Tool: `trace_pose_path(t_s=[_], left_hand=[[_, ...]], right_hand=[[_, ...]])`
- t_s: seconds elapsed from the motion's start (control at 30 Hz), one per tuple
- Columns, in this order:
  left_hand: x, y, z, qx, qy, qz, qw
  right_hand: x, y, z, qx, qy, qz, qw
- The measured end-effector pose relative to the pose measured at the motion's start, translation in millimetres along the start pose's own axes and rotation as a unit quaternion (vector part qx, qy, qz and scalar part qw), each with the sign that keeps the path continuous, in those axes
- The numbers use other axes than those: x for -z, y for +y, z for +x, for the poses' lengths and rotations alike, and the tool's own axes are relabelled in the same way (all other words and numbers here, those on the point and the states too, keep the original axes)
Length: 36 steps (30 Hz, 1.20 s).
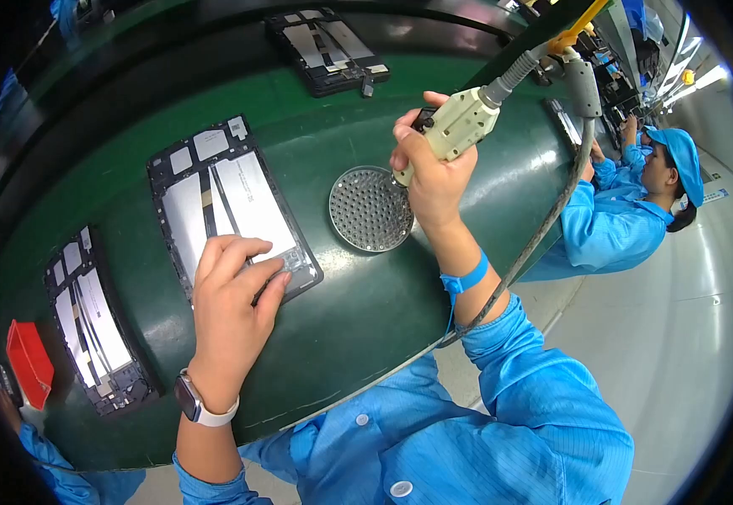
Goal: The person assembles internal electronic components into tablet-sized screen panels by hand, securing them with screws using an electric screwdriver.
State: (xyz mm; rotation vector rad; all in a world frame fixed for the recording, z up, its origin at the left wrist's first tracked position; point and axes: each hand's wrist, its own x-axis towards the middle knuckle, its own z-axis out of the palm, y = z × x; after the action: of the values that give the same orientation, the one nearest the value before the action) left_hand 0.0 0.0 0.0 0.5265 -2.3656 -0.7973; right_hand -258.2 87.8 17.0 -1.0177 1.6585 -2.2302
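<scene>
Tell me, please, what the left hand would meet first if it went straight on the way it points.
Probably the open tablet: the left hand is over its near end, pointing across it. Whether it touches the tablet or hovers just above is unclear from this view.

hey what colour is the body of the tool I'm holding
The tool body is pale cream, seen best in the head view.

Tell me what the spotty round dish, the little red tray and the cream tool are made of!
Round dish: probably metal, greyish, since its rim gleams, but shiny plastic could look similar.
Red tray: likely smooth plastic, going by its even, bright colour and thin walls.
Cream tool: its casing looks like hard, moulded plastic, with small recesses in it.
</scene>
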Motion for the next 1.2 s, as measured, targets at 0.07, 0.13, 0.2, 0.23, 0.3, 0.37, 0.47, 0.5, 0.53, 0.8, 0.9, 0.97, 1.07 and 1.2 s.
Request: trace_pose_path(t_s=[0.07, 0.13, 0.2, 0.23, 0.3, 0.37, 0.47, 0.5, 0.53, 0.8, 0.9, 0.97, 1.07, 1.2], left_hand=[[-0.8, 1.4, 2.2, -0.011, 0.002, 0.001, 1.0], [2.3, -0.6, -0.1, -0.007, 0.004, 0.005, 1.0], [4.1, -1.3, -2.2, -0.002, 0.006, 0.007, 1.0], [4.5, -1.0, -2.8, -0.005, 0.007, 0.005, 1.0], [4.6, -2.9, -2.2, -0.002, 0.011, 0.004, 1.0], [7.8, -8.3, -0.3, 0.022, 0.001, -0.076, 0.997], [14.0, -15.2, 1.2, 0.043, 0.007, -0.125, 0.991], [14.2, -16.3, -0.7, 0.063, 0.005, -0.162, 0.985], [14.4, -17.3, 0.1, 0.063, 0.005, -0.171, 0.983], [11.2, -21.8, -3.1, 0.069, 0.023, -0.186, 0.98], [9.8, -22.3, -2.9, 0.052, 0.032, -0.18, 0.982], [12.0, -22.3, -3.8, 0.043, 0.035, -0.168, 0.984], [13.6, -23.2, -4.6, 0.026, 0.03, -0.164, 0.986], [18.8, -26.3, -6.5, 0.003, 0.008, -0.138, 0.99]], right_hand=[[2.3, -1.8, 0.1, 0.003, 0.004, 0.0, 1.0], [-4.0, -2.6, -0.7, -0.001, 0.0, 0.002, 1.0], [-7.0, -0.7, -1.5, -0.006, -0.006, 0.003, 1.0], [-7.2, 1.5, -1.7, -0.001, -0.007, -0.004, 1.0], [-7.3, 2.1, -3.3, 0.0, -0.014, -0.009, 1.0], [-6.0, -2.4, -5.0, 0.035, 0.008, 0.028, 0.999], [-22.1, -28.5, -11.0, 0.071, -0.014, 0.082, 0.994], [-30.1, -37.4, -17.9, 0.065, -0.033, 0.101, 0.992], [-39.7, -42.4, -26.9, 0.044, -0.064, 0.122, 0.99], [-90.0, -35.7, -87.3, -0.045, -0.214, 0.158, 0.963], [-91.4, -29.9, -89.9, -0.034, -0.222, 0.155, 0.962], [-91.3, -29.7, -91.0, -0.026, -0.229, 0.164, 0.959], [-90.8, -27.2, -93.3, -0.007, -0.256, 0.152, 0.954], [-93.3, -26.1, -93.5, 0.029, -0.276, 0.119, 0.953]])
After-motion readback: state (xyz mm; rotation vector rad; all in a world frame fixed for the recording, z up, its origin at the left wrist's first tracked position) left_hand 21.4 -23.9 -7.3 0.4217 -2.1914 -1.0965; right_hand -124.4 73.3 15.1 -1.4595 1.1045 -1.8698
